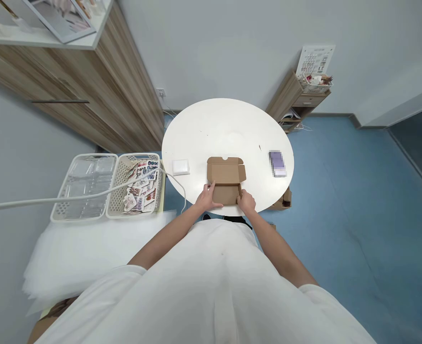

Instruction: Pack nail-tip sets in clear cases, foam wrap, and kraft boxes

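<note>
A small brown cardboard box (226, 174) lies near the front edge of the round white table, its lid folded back away from me. My left hand (207, 197) grips the left side wall, thumb toward the inside corner. On the opposite side, my right hand (246, 201) has its fingers closed around the right wall. The tray of the box appears bare inside. To the left of the box sits a small white packet (180, 166). A purple item (277, 163), blurred by pixels, rests at the table's right side.
Left of the white table (228, 119), one white basket (113, 191) holds printed cards and another basket (62, 198) holds clear plastic cases. A white cable (99, 193) crosses over them to the table edge. White wrapping sheets (99, 253) lie below. A cardboard carton (284, 200) stands on the floor.
</note>
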Demonstrator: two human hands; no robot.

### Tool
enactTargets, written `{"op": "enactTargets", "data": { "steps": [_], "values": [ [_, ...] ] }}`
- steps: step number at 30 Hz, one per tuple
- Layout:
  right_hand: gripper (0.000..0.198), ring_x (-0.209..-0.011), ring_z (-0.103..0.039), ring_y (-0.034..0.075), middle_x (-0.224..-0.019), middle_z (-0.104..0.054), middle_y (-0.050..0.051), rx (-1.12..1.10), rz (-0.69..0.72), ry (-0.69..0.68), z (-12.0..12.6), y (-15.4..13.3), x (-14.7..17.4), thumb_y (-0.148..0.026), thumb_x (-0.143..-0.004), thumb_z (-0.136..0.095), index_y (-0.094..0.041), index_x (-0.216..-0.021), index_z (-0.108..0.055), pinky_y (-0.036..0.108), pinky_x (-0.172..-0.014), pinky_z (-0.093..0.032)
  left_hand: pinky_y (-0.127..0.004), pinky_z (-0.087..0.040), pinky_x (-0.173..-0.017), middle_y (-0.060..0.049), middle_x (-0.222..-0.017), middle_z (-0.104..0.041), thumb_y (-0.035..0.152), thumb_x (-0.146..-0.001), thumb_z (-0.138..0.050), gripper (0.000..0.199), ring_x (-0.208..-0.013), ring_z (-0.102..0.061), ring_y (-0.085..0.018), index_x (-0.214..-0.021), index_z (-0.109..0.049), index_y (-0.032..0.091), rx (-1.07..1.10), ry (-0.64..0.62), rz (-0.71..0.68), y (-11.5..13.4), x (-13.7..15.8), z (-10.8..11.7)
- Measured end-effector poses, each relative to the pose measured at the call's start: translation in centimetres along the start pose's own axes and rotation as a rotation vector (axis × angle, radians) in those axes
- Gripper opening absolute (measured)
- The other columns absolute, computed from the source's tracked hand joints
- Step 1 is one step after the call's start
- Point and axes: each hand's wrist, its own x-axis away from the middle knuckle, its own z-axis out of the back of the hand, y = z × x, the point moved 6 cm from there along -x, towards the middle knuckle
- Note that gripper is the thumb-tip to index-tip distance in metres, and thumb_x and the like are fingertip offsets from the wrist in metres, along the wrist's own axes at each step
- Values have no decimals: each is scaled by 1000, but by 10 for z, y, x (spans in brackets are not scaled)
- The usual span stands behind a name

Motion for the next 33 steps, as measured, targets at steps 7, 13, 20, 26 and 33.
{"op": "enactTargets", "data": {
  "steps": [7,13,20,26,33],
  "values": [
    [47,-93,-58,24,-103,-61,8,-171,39,4,4,12,4,-46,-82,-39,-21,-121,-42,34,-73,-42,-38,-39,-92,-14,-133,-31,58,-63,-62,103,-119,-41,-28,-141,-3,23,154,55,18,1,16,-5],
    [56,-80,-62,17,-110,-58,7,-378,41,-46,6,24,7,-54,-83,-30,-21,-128,-38,30,-73,-45,-34,-42,-88,-15,-124,-46,46,-83,-44,60,-103,-54,-20,-133,-30,16,452,199,317,-23,29,-18],
    [55,-59,-60,12,-120,-52,9,-687,103,-216,15,29,-9,-54,-82,-32,-20,-125,-41,26,-49,-47,-34,-41,-91,-10,-116,-56,40,-84,-43,44,-105,-53,-20,-120,-48,15,595,243,310,-3,-1,-23],
    [59,-65,-60,13,-117,-54,11,-922,188,-158,29,42,-53,-55,-79,-39,-17,-124,-46,31,-64,-51,-39,-36,-96,-10,-118,-56,43,-80,-49,47,-112,-49,-24,-119,-51,17,770,349,266,20,-36,-22],
    [62,-79,-60,16,-125,-46,13,-1037,253,-187,30,44,-84,-55,-79,-41,-20,-130,-40,33,-71,-50,-38,-32,-102,-12,-131,-46,43,-83,-45,50,-121,-41,-23,-124,-45,14,905,388,207,37,-60,-22]
  ]
}}
